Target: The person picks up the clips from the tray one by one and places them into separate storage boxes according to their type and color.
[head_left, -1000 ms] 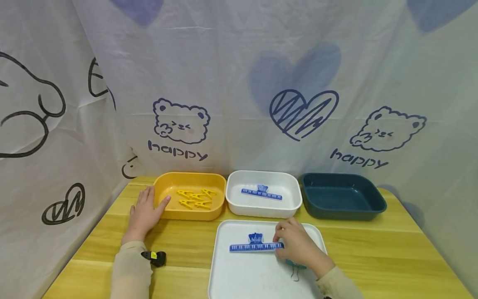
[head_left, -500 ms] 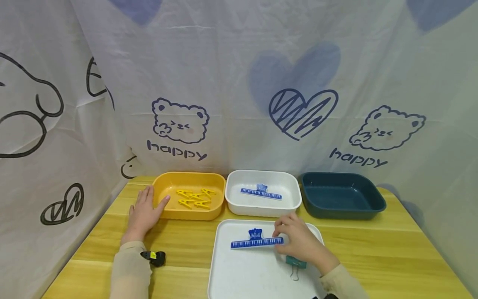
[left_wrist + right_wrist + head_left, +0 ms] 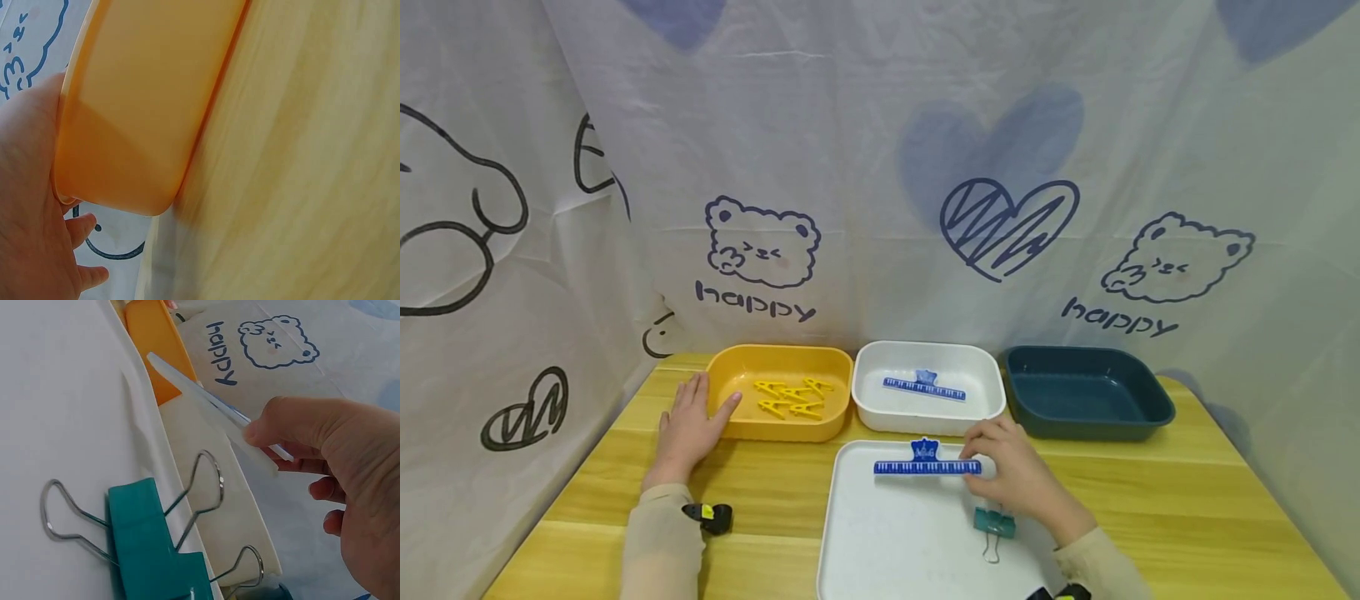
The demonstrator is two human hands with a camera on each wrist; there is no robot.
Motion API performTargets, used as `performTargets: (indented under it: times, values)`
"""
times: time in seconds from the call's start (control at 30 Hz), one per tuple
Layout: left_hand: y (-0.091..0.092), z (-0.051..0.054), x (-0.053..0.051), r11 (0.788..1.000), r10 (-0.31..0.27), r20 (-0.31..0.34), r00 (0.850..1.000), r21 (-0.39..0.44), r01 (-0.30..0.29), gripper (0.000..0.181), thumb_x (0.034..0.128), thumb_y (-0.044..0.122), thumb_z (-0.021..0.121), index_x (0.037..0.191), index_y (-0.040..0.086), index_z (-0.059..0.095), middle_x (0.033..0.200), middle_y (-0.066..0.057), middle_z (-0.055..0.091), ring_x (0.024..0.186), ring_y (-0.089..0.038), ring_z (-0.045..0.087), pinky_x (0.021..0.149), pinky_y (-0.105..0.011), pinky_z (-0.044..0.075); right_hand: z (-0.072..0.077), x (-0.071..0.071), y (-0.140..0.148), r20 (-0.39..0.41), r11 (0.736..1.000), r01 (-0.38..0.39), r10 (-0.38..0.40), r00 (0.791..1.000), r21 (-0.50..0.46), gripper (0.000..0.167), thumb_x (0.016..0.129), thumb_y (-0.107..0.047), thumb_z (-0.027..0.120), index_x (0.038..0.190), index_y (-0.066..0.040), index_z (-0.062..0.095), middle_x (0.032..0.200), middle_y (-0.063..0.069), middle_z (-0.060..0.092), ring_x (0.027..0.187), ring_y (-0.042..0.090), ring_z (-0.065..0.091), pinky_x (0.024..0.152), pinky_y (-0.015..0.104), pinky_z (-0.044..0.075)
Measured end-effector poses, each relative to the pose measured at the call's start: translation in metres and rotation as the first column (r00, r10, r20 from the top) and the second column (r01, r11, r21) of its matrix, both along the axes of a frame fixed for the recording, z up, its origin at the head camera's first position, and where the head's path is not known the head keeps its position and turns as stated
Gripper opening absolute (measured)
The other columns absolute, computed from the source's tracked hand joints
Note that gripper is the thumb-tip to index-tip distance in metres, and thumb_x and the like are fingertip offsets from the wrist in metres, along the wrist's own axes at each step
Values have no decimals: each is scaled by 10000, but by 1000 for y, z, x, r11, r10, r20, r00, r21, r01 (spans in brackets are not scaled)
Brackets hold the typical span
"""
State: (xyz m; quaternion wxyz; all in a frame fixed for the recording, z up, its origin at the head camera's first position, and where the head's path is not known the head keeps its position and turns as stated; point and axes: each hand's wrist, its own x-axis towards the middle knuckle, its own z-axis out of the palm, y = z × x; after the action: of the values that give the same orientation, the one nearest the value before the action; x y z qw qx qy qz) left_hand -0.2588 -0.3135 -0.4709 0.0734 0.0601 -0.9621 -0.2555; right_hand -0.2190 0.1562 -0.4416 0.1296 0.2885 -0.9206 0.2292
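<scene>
My right hand (image 3: pixel 1018 468) pinches the right end of a blue piano-key music clip (image 3: pixel 925 467), raised over the far part of the white tray (image 3: pixel 887 558). In the right wrist view, thumb and fingertips hold the edge of that clip (image 3: pixel 200 394). Below this hand, a teal binder clip (image 3: pixel 995 522) lies on the tray; the right wrist view shows another teal binder clip (image 3: pixel 194 575) against it, partly cut off. My left hand (image 3: pixel 688 429) rests at the left corner of the yellow bin (image 3: pixel 782 429), fingers extended along its side, thumb over the front rim.
Several yellow clips (image 3: pixel 792 396) lie in the yellow bin. The white bin (image 3: pixel 928 423) beside it contains another blue piano-key clip (image 3: pixel 925 387). A dark teal bin (image 3: pixel 1090 421) stands to the right. Behind all three hangs a patterned curtain (image 3: pixel 880 250).
My right hand has lifted the blue music clip off the tray and moved it away from me, toward the white bin. More of the teal binder clip now shows. My left hand stays put.
</scene>
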Motion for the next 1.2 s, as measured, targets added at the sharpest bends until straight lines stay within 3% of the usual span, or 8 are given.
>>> performTargets:
  times: [0.27,0.57,0.93,1.2]
  values:
    - [0,1,0,1000,-1,2,1000,6,1,979,945,712,288,1553,-11,31,1619,-266,39,1485,-485,11,1106,-756,38,5,0,7,-120,998,10,-17,993,-56,205,672,-142,874,810,-175,726,965,-53,655,951,109,433,855,378,402]
    - [1,2,1,1000,0,7,1000,9,0,979,944,713,286,1553,-10,31,1619,-266,39,1485,-484,11,1107,-756,38,5,-2,11,-172,995,61,-75,982,-84,202,688,-134,872,829,-152,729,1000,-32,654,976,137,438,837,383,413]
    - [1,2,1,1000,-1,5,1000,12,1,987,940,721,282,1554,-12,32,1619,-265,36,1485,-485,8,1108,-755,34,7,-5,15,-286,990,65,-99,953,-126,241,655,-119,895,838,-121,738,981,-5,648,946,143,436,797,356,402]
    - [1,2,2,1000,-1,10,1000,13,1,991,939,722,285,1553,-13,34,1619,-267,36,1485,-485,9,1108,-754,33,9,-8,15,-294,990,58,-94,951,-129,235,664,-113,884,847,-104,737,988,15,649,947,165,441,812,375,393]
